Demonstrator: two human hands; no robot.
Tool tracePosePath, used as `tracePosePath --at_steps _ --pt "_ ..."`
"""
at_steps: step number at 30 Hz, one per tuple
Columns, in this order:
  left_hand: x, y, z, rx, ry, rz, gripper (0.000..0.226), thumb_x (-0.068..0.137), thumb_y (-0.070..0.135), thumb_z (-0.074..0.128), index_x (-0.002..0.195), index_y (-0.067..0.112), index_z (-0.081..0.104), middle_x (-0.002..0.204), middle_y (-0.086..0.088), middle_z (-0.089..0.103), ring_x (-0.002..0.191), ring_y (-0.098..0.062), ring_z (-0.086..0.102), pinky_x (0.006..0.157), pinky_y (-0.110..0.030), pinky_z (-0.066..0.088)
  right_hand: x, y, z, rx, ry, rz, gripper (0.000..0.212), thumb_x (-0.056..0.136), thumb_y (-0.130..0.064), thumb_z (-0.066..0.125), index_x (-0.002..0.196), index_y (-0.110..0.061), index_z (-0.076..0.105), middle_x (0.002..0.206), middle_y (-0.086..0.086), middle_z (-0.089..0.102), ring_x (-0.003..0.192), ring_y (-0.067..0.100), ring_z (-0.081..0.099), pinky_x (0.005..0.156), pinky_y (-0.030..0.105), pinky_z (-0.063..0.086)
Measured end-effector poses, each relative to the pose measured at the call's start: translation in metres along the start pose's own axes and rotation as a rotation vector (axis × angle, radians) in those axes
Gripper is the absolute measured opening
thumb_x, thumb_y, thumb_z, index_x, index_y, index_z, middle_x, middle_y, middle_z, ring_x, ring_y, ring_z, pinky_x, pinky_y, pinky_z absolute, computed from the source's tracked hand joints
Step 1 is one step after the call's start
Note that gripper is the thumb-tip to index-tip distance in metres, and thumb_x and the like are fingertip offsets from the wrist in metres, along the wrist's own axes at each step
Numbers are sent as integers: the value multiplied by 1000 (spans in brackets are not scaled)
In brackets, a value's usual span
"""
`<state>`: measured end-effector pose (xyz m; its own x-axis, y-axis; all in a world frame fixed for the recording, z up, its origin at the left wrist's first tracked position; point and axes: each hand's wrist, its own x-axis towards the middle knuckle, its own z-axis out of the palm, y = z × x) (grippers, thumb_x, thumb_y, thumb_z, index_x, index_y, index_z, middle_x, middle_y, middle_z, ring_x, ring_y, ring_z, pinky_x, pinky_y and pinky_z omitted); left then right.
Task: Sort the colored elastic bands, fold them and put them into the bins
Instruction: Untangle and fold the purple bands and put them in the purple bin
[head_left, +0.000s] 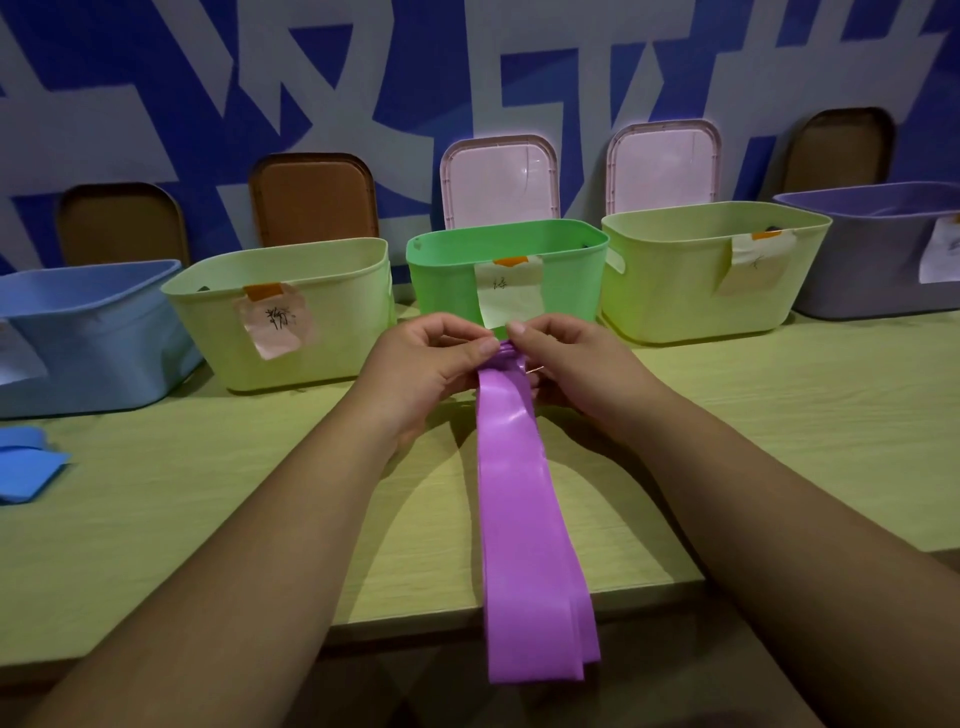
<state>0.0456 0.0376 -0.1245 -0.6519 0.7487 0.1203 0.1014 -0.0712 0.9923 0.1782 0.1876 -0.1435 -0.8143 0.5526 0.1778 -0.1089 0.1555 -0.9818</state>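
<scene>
We hold the purple band (519, 519) in both hands above the counter (779, 441). Our left hand (431, 358) and right hand (566, 358) meet at its top end, each pinching the bunched purple material between thumb and curled fingers. From there the band runs straight toward 6 o'clock, over the counter and past its near edge, and its lower end shows several layers.

Five bins stand in a row along the far side. The green bin (447, 280) is at 12 o'clock, just beyond our hands. At 10 o'clock is a pale bin (291, 332), and the blue bin (88, 343) is at 9 o'clock. At 2 o'clock is a second pale bin (691, 291), with the grey-purple bin (857, 270) beyond it at 3 o'clock. Each carries a paper label (506, 299); we cannot read the writing.

Flat blue pieces (26, 462) lie on the counter at 9 o'clock, near the blue bin. Brown and pink lids (498, 182) lean on the blue-and-white wall (156, 78) behind the bins.
</scene>
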Motion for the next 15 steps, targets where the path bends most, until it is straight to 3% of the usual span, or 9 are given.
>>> tracePosePath --at_steps 3,9,15 --pt "0 1 1 16 -1 0 17 89 11 85 105 11 80 102 -8 81 97 -23 80 80 -29 62 2 2 0 -94 22 -36 26 103 -42 71 104 -18 81 90 8 77 81 25 72 89 51 64" --pt "-2 3 2 -43 -115 -129 30 94 22 81 119 5 75 97 -6 82 94 -18 80 83 -27 61 4 2 -2 -197 42 -83 13 103 -31 73 104 -20 79 96 2 80 94 25 78 93 51 64" --pt "0 2 0 -49 -89 -96 26 88 15 86 110 6 78 105 -13 81 97 -25 80 84 -33 63 3 1 1 -213 66 -121 9 103 -27 74 108 -20 76 100 1 80 97 21 78 94 48 65"
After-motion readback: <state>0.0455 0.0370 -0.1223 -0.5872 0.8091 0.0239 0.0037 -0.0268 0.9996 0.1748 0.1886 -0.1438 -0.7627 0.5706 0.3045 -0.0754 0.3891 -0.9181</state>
